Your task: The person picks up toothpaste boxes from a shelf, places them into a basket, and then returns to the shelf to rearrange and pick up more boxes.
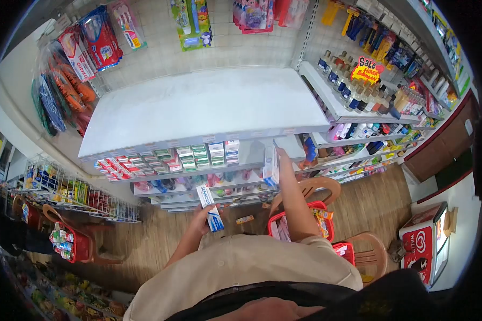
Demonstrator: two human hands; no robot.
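My left hand (200, 220) is closed around a white and blue Sensodyne toothpaste box (205, 197), tilted in front of the shelving. My right hand (285, 159) reaches to the shelf under the white top and grips another white and blue toothpaste box (271, 170); its fingers are partly hidden behind the box. Rows of small toothpaste boxes (201, 155) in red, green and white stand on that shelf (251, 153), to the left of my right hand. Bare shelf surface shows between those rows and the box in my right hand.
A red basket (331, 234) with packets sits on a brown chair (326, 184) below my right arm. A small orange box (245, 219) lies on the wooden floor. Bottles (353, 99) fill the right shelf. A red freezer (415, 243) stands far right, a wire rack (80, 195) left.
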